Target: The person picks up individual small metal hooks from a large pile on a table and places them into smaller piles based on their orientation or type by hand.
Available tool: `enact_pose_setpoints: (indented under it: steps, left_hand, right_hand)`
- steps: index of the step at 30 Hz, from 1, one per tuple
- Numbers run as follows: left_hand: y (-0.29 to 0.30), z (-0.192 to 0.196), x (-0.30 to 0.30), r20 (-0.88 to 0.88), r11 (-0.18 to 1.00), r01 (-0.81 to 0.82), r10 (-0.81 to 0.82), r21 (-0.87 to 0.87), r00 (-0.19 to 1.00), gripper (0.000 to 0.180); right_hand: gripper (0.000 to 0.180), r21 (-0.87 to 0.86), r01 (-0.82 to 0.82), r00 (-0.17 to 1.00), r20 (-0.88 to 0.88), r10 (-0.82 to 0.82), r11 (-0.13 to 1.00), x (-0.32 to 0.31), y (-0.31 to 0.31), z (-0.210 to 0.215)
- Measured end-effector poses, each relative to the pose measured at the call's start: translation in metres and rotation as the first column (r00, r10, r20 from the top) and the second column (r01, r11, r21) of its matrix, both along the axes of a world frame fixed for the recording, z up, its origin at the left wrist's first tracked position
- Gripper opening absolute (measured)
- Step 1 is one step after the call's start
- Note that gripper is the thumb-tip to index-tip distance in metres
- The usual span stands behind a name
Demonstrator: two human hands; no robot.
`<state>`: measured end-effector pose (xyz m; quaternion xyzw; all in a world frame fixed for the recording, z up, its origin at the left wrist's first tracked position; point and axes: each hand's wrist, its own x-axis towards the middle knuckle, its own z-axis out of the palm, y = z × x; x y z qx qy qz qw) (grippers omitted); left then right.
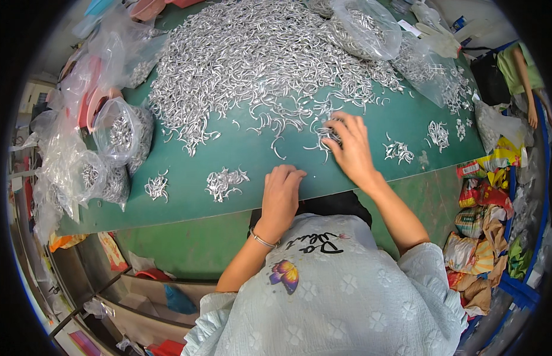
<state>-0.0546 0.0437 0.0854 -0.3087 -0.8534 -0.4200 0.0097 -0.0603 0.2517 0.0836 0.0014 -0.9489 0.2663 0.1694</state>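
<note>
A big heap of small, silvery, curved metal pieces covers the far part of the green table. At the heap's near edge my right hand curls over a small cluster of these pieces, some showing between thumb and fingers. My left hand rests at the table's near edge, fingers bent and pressed together; whatever it may hold is hidden. Small separate piles lie along the near side: two piles left of my left hand, and others to the right of my right hand.
Clear plastic bags of metal pieces stand at the left, beside pink tubs. More filled bags lie at the far right. Colourful packages fill a blue rack at right. Another person's arm shows at the far right.
</note>
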Motion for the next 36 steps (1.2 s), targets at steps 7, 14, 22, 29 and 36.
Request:
enact_pose_setpoints:
  steps: [7, 14, 22, 29, 36]
  left_hand:
    - [-0.001, 0.003, 0.001, 0.016, 1.0, -0.003, 0.003, 0.02, 1.0, 0.015]
    - [-0.003, -0.001, 0.002, 0.017, 0.999, -0.007, 0.007, 0.047, 1.0, 0.015]
    - [0.001, 0.0, 0.002, 0.033, 0.998, -0.014, 0.012, 0.063, 0.999, 0.017]
    - [-0.002, -0.002, 0.003, 0.027, 1.0, -0.014, 0.013, 0.02, 1.0, 0.017]
    - [0.006, -0.006, -0.001, 0.081, 0.977, -0.183, 0.175, 0.109, 0.981, 0.018]
  right_hand:
    - [0.019, -0.234, 0.03, 0.996, -0.074, -0.048, 0.972, -0.032, 0.003, 0.003]
    - [0.021, -0.89, 0.242, 0.969, 0.243, -0.047, 0.385, -0.049, 0.068, 0.03]
    - [0.01, 0.063, -0.078, 0.992, -0.093, 0.084, 0.995, -0.07, 0.018, 0.016]
    - [0.005, 0.133, -0.122, 0.969, -0.2, 0.147, 0.984, -0.074, 0.005, 0.006]
    - [0.012, 0.012, -0.373, 0.919, -0.129, 0.372, 0.928, 0.0, -0.018, 0.012]
